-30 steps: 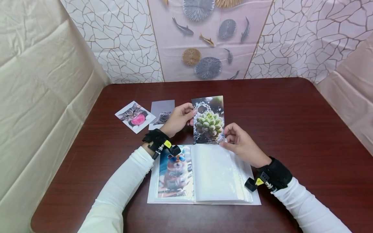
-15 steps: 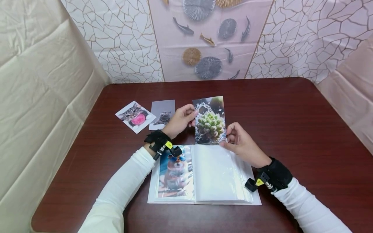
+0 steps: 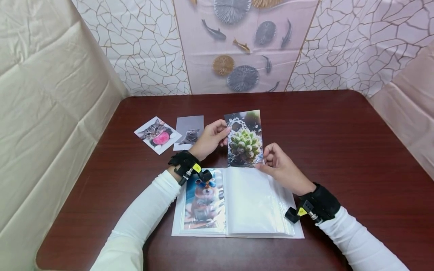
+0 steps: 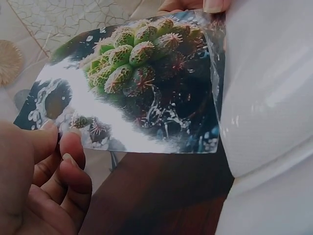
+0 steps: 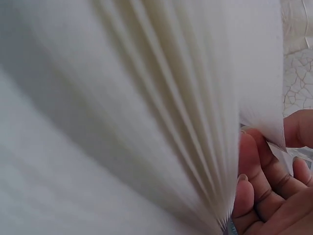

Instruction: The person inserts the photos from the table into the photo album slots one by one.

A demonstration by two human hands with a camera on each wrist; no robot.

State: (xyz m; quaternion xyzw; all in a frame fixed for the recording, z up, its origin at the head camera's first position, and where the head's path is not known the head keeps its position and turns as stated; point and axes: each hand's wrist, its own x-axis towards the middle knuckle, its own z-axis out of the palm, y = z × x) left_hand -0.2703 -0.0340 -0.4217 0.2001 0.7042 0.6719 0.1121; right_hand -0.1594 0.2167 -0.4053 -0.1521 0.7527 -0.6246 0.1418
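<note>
My left hand (image 3: pixel 210 140) pinches the left edge of a glossy photo of a green succulent (image 3: pixel 245 141) between thumb and fingers. The photo stands over the top edge of an open white photo album (image 3: pixel 249 205). In the left wrist view, its lower end meets the clear sleeve (image 4: pixel 213 73) at the page's opening. My right hand (image 3: pixel 282 165) pinches the top outer corner of the right page (image 5: pixel 261 63), close to the photo's lower right corner. The album's left page carries a bear picture with blue glasses (image 3: pixel 204 203) under plastic.
On the dark red table (image 3: pixel 339 150), left of the hands, lie a photo of a cat with a pink object (image 3: pixel 157 135) and a grey cat photo (image 3: pixel 190 126), their edges overlapping. A patterned cloth (image 3: pixel 237 56) hangs behind the table.
The left hand and the succulent photo have shifted slightly right, showing more of the grey cat photo. The right hand and the album have hardly moved.
</note>
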